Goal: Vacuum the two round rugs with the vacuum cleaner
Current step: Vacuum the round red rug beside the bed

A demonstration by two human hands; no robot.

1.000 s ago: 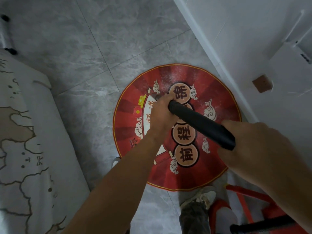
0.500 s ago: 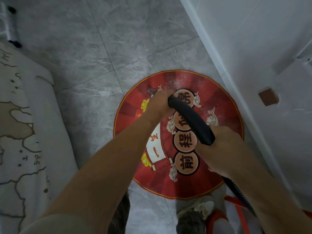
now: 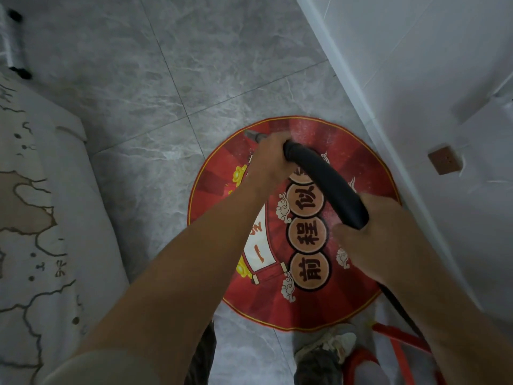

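Red pile with a thin yellow border makes up the round rug (image 3: 347, 151), which is spread flat on the grey marbled floor tiles (image 3: 166, 79). Its right edge is set just beside the white baseboard (image 3: 358, 107) of the wall, while its near edge is met by a grey shoe (image 3: 330, 343). Open tiled floor is left beyond the rug's far edge and to its left, as far as a pale cloth (image 3: 41, 218) printed with brown, map-like lines.

The black vacuum hose (image 3: 327, 184) is held slantwise above the rug's middle. Its front end is gripped by the left hand (image 3: 270, 159), with the fingers curled round it just behind the grey nozzle (image 3: 254, 135). The nozzle tip is seen at the rug's far left rim; whether it touches the pile cannot be told. Farther back, the hose is grasped by the right hand (image 3: 369, 232), whose fingers are wrapped about it. Behind that hand, the hose is seen passing down towards a red frame (image 3: 388, 337) at the lower right.

On the rug, three tan medallions in a column are printed with the black characters 似, 程 and 前. A fourth medallion above them is mostly hidden by the hose. A white scroll motif beside them carries red characters that are partly covered by the left forearm. A brown square plate (image 3: 443, 163) is fixed on the wall.
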